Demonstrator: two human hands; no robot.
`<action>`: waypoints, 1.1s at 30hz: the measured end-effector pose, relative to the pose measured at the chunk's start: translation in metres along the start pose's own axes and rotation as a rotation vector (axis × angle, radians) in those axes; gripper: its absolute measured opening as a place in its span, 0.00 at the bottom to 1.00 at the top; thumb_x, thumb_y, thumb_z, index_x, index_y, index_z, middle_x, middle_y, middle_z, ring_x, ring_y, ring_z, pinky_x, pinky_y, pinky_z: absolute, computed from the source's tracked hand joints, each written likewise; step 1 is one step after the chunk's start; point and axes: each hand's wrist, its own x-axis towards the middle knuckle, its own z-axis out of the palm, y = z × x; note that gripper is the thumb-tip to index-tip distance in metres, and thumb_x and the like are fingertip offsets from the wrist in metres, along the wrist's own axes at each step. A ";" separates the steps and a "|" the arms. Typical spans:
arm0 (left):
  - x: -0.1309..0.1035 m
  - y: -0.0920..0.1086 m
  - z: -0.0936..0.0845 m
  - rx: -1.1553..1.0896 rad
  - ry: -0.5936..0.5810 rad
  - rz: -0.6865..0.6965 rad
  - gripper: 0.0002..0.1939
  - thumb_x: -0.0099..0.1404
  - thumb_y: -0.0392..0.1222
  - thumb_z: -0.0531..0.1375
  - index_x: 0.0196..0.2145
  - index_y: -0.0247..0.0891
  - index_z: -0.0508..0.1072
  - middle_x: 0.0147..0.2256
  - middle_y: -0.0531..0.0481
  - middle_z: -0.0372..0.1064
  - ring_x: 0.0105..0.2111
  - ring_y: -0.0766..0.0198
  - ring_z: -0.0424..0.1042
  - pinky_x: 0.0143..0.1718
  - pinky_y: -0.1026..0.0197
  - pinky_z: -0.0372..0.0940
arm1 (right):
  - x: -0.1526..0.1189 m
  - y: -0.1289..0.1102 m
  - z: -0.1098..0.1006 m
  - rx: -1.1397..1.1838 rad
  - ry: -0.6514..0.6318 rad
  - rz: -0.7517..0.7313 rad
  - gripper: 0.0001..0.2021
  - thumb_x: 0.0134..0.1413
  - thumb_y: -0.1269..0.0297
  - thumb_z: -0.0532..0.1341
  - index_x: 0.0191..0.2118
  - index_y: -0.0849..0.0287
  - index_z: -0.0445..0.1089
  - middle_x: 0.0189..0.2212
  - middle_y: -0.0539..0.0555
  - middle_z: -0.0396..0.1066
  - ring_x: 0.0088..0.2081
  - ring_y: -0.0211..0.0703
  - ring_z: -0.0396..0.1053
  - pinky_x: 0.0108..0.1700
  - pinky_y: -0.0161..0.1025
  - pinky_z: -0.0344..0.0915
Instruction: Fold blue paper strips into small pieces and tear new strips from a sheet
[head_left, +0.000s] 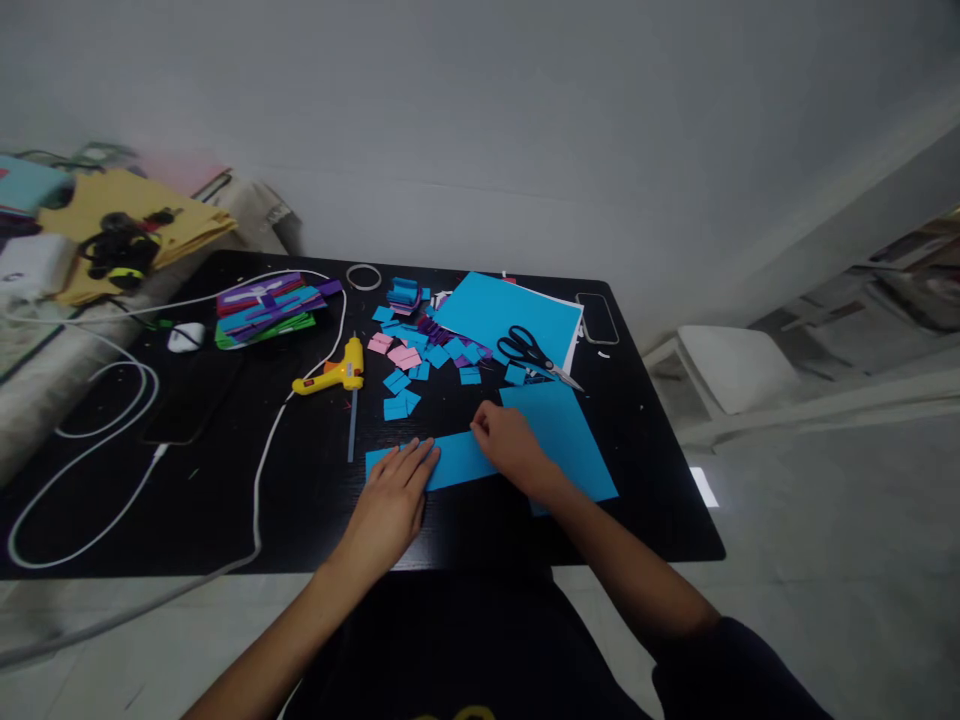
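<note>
A long strip of blue paper lies across the black table in front of me. My left hand rests flat on its left part, fingers stretched out. At the strip's right end my right hand is closed, with thumb and fingers pinched at the paper's edge. Partly under my right forearm lies a larger blue sheet. Beyond it, black-handled scissors rest on another blue sheet. Small blue paper squares and a few pink ones are scattered ahead of my hands.
A yellow glue gun lies left on the black table, its white cord trailing over the front edge. Bundled coloured paper strips, a tape ring and a phone lie farther back. A white stool stands right.
</note>
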 end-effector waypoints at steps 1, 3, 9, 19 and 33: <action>0.000 0.000 0.000 -0.002 0.001 0.001 0.30 0.69 0.28 0.52 0.67 0.38 0.66 0.65 0.40 0.68 0.65 0.46 0.67 0.64 0.38 0.64 | 0.000 0.007 -0.003 0.007 0.005 0.003 0.05 0.70 0.68 0.59 0.44 0.61 0.73 0.39 0.59 0.80 0.41 0.49 0.78 0.38 0.39 0.64; 0.000 0.000 0.000 -0.006 0.001 -0.004 0.30 0.69 0.28 0.52 0.67 0.38 0.67 0.65 0.40 0.67 0.65 0.46 0.67 0.64 0.38 0.64 | -0.002 0.017 -0.009 0.017 0.013 0.004 0.05 0.69 0.68 0.60 0.43 0.60 0.73 0.39 0.58 0.80 0.41 0.48 0.77 0.38 0.38 0.65; 0.000 -0.001 0.002 -0.015 0.006 -0.008 0.30 0.69 0.28 0.52 0.66 0.39 0.68 0.65 0.40 0.67 0.65 0.44 0.66 0.63 0.37 0.64 | -0.008 0.005 -0.003 -0.007 0.036 -0.033 0.06 0.70 0.69 0.58 0.44 0.61 0.73 0.42 0.60 0.78 0.44 0.50 0.75 0.43 0.41 0.66; -0.001 -0.004 -0.001 -0.039 -0.016 -0.001 0.34 0.68 0.27 0.51 0.70 0.42 0.62 0.66 0.41 0.67 0.65 0.45 0.66 0.64 0.36 0.65 | 0.001 -0.034 0.016 0.032 -0.016 -0.073 0.07 0.69 0.68 0.60 0.43 0.61 0.75 0.42 0.59 0.80 0.44 0.48 0.77 0.44 0.40 0.66; -0.002 -0.005 0.002 -0.065 0.020 0.005 0.30 0.68 0.27 0.52 0.66 0.38 0.67 0.66 0.40 0.66 0.66 0.46 0.65 0.64 0.37 0.64 | -0.008 0.039 -0.019 0.049 0.074 0.110 0.05 0.67 0.69 0.62 0.42 0.63 0.76 0.39 0.61 0.80 0.42 0.52 0.77 0.39 0.41 0.65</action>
